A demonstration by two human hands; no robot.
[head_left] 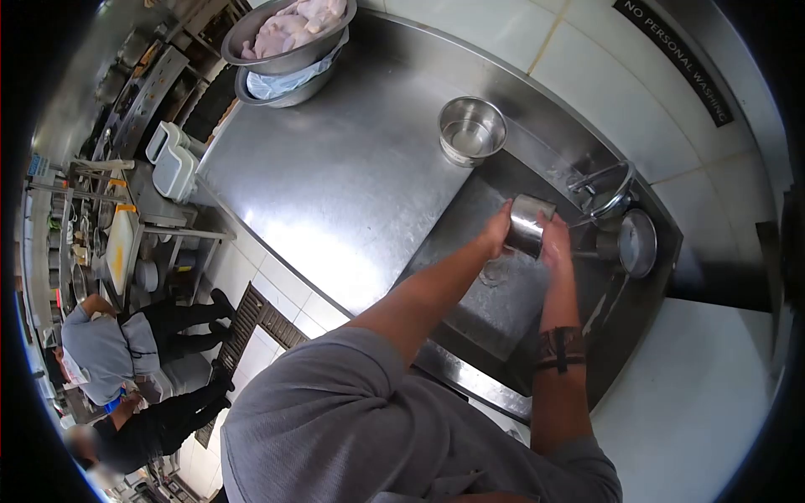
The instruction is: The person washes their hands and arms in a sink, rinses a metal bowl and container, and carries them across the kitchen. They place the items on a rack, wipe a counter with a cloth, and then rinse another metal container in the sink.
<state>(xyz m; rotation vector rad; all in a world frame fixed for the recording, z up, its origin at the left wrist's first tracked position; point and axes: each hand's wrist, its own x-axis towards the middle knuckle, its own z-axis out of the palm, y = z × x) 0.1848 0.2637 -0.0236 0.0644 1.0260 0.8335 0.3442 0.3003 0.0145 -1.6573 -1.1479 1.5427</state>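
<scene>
So closest to me is the grey shirt, with both bare forearms reaching out over the sink. There's a dark band or tattoo around the right forearm, can't tell which.

Past that, the left hand is gripping one side of a shiny metal container, and the right hand has hold of the other side. So the container's sitting between the two hands, tilted, up over the sink. Can't really make out which way its mouth points.

Just beyond the right hand there's the faucet, and off to that hand's right a round metal pan is propped near the sink's corner. Further out from the left hand, a metal pot stands upright at the sink's edge, looks like nothing solid in it.

Left of the left hand you've got the big steel counter, and way up at its far end are two stacked metal bowls, top one holding raw poultry, some plastic film poking out between them. Black sign on the tiled wall says NO PERSONAL WASHING.

Farthest off, well left of the left hand, two people are by the shelving.
</scene>
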